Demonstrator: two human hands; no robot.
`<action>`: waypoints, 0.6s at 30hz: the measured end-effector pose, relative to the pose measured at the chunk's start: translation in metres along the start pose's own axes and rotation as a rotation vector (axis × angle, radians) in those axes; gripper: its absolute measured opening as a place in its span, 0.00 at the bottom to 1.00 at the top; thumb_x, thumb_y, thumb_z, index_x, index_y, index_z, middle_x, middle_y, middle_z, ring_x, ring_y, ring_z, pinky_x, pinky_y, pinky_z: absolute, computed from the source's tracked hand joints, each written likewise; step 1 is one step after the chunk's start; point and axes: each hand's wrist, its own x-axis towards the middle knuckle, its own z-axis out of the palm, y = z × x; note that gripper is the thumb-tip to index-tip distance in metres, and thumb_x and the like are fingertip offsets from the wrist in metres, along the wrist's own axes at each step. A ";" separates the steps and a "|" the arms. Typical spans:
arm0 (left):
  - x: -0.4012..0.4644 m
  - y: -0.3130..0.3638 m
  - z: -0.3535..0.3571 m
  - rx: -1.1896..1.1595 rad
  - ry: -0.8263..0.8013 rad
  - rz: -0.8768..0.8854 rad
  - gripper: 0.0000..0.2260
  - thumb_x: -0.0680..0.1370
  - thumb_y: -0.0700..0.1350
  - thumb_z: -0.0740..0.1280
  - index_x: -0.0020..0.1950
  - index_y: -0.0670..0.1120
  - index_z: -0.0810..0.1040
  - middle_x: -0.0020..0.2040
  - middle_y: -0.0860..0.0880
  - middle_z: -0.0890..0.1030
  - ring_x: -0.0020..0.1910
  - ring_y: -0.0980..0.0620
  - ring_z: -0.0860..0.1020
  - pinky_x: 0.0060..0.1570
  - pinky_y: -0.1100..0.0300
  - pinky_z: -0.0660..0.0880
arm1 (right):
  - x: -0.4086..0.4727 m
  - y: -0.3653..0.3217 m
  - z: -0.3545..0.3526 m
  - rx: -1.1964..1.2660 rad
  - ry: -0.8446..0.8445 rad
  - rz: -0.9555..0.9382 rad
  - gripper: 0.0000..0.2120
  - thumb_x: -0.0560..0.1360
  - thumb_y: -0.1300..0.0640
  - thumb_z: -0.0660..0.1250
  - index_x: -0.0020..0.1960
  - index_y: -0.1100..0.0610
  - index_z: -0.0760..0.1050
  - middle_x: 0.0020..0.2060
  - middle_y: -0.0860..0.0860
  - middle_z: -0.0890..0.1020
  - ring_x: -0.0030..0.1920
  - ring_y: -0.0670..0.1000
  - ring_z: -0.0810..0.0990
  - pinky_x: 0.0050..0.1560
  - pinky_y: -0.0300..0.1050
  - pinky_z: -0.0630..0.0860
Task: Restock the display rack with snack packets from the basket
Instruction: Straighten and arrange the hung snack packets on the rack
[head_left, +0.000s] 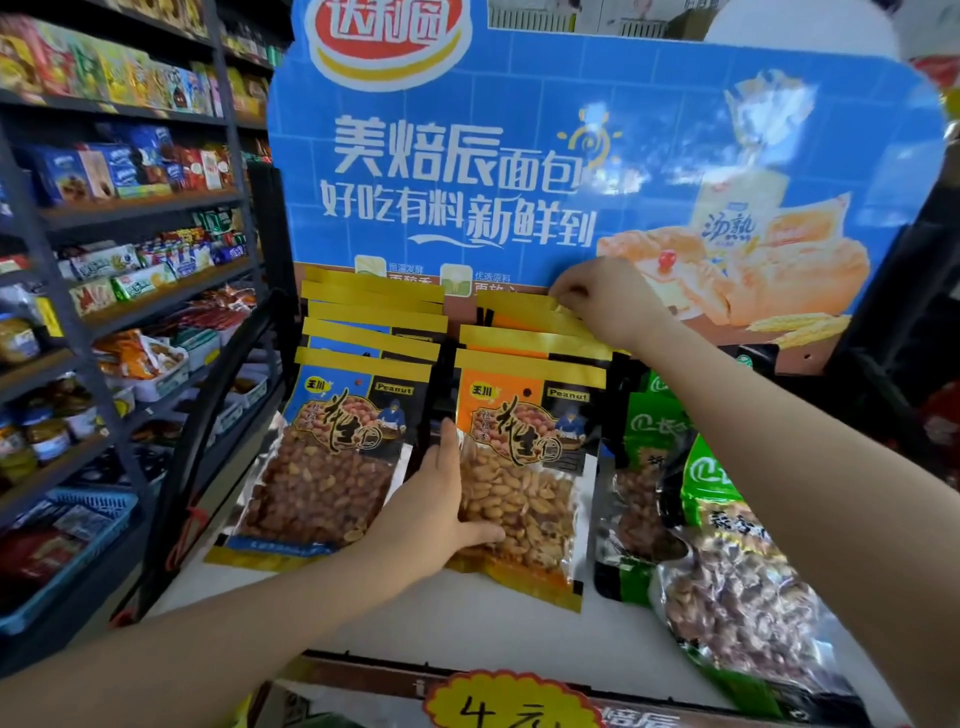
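Note:
The display rack (483, 623) has a white shelf under a blue bread sign. On it lean two rows of peanut packets: a blue-labelled stack (332, 457) on the left and an orange-labelled stack (530, 467) beside it. My left hand (431, 509) lies flat on the lower left edge of the front orange packet, thumb across its clear window. My right hand (602, 301) pinches the yellow top edge of the rearmost orange packet (524, 312) at the back of that stack. Green-labelled nut packets (727, 561) lie to the right. The basket is not in view.
Dark shelving (130, 208) full of boxed and bagged snacks runs along the left, with a blue plastic crate (78, 525) low down. A yellow price tag (498, 701) hangs on the rack's front edge. Bare white shelf shows in front of the packets.

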 end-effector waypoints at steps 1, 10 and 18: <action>-0.001 -0.001 0.000 -0.009 -0.007 0.004 0.52 0.70 0.57 0.70 0.74 0.46 0.32 0.77 0.47 0.51 0.71 0.48 0.64 0.68 0.56 0.64 | -0.002 0.002 0.000 0.006 0.011 -0.004 0.13 0.77 0.64 0.58 0.54 0.61 0.79 0.54 0.59 0.83 0.54 0.60 0.79 0.55 0.51 0.76; -0.001 0.000 -0.002 -0.038 -0.026 0.047 0.51 0.71 0.54 0.71 0.74 0.48 0.32 0.76 0.48 0.53 0.73 0.50 0.61 0.69 0.58 0.60 | 0.009 -0.016 0.005 -0.157 -0.160 -0.101 0.11 0.75 0.61 0.63 0.55 0.58 0.77 0.54 0.59 0.80 0.54 0.60 0.77 0.50 0.50 0.74; 0.002 -0.002 0.000 0.170 0.043 0.072 0.54 0.69 0.59 0.70 0.73 0.44 0.29 0.75 0.45 0.55 0.72 0.48 0.60 0.70 0.57 0.60 | 0.000 -0.009 0.028 0.039 0.074 -0.052 0.11 0.76 0.54 0.64 0.50 0.61 0.76 0.44 0.59 0.81 0.45 0.59 0.77 0.40 0.44 0.65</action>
